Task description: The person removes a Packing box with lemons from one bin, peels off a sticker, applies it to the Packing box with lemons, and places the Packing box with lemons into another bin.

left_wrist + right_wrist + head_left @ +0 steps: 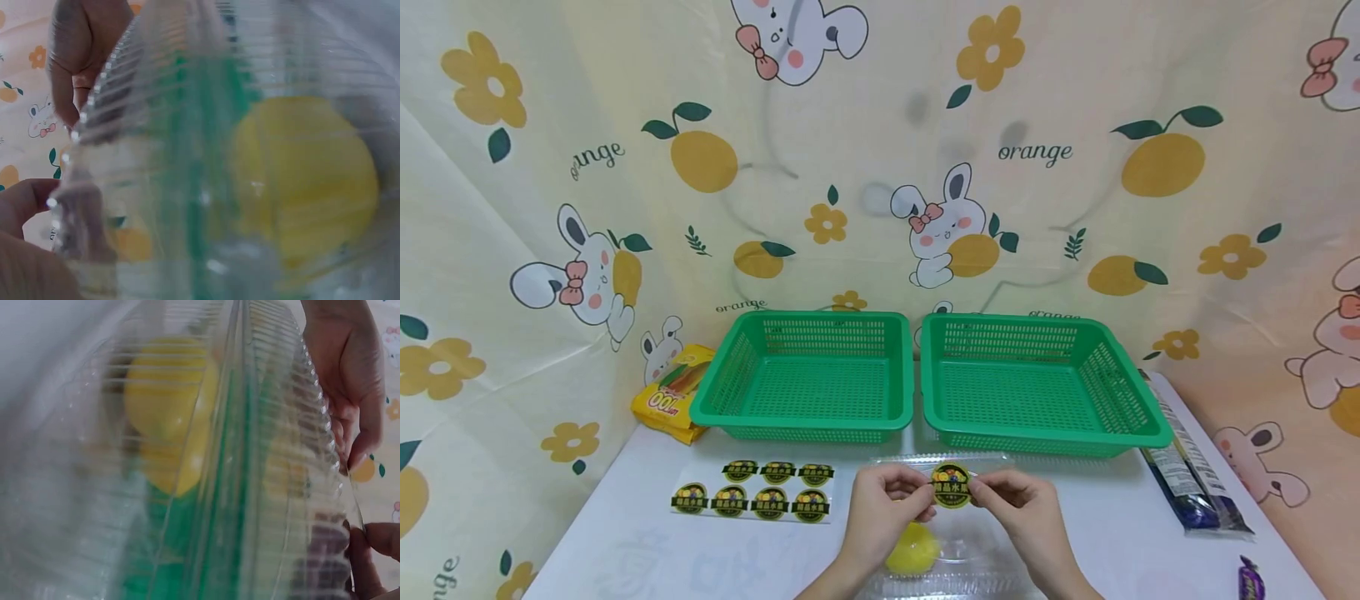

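A round black-and-yellow sticker [951,486] is pinched from both sides, by my left hand [916,492] and my right hand [987,493]. It is held just above the far edge of a clear ridged plastic box [970,550] on the white table. A yellow round fruit [912,548] lies inside the box. The left wrist view shows the fruit [306,181] blurred through the ridged plastic, with my fingers [75,62] above it. In the right wrist view the fruit [165,400] is at upper left and my fingers [350,381] curl over the box rim.
A sticker sheet [752,492] with several round labels lies left of the hands. Two green mesh baskets [808,425] [1045,442] stand side by side behind. A yellow packet [673,392] is at far left, a dark long package [1187,467] at right, and a purple item [1251,579] near the corner.
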Available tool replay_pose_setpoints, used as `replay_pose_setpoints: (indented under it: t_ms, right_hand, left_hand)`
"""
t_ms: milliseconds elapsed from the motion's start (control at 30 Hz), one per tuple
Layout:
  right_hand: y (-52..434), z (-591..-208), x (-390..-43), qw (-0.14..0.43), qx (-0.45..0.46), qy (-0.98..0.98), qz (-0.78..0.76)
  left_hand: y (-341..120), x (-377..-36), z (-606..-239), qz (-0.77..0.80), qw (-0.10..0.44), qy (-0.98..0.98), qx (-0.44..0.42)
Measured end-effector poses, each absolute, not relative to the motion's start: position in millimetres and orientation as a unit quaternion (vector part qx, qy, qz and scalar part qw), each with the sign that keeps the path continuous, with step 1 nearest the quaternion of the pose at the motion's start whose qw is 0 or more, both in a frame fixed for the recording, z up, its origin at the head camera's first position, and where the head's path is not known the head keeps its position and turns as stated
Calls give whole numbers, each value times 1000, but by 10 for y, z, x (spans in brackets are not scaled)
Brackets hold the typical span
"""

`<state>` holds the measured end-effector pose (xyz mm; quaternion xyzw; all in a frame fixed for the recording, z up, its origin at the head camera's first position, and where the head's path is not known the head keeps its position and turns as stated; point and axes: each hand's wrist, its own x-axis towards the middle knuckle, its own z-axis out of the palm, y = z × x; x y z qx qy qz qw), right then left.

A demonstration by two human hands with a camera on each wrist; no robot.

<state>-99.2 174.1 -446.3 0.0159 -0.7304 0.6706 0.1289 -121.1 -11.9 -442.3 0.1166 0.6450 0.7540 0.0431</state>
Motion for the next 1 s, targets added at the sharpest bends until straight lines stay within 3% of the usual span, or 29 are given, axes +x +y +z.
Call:
replay_pose_setpoints:
  t_ms: [367,633,733,1000]
  right_hand:
    - [1847,-4584,-1023,74,95,-760,639]
    - [1875,-4633,-1034,72,114,-779,612]
    - [1853,-4649,-1027,96,115,-798,584]
    - [1798,-4710,-1031,225,155,-835,477]
  left_hand:
    - [-171,-1234,-4536,671,29,727,140]
    - [-186,-1243,-4601,627,9,761,167]
    - [-192,-1246,-4653,587,-38,784,196]
    - [-172,-1231,-4807,410,-225,853,232]
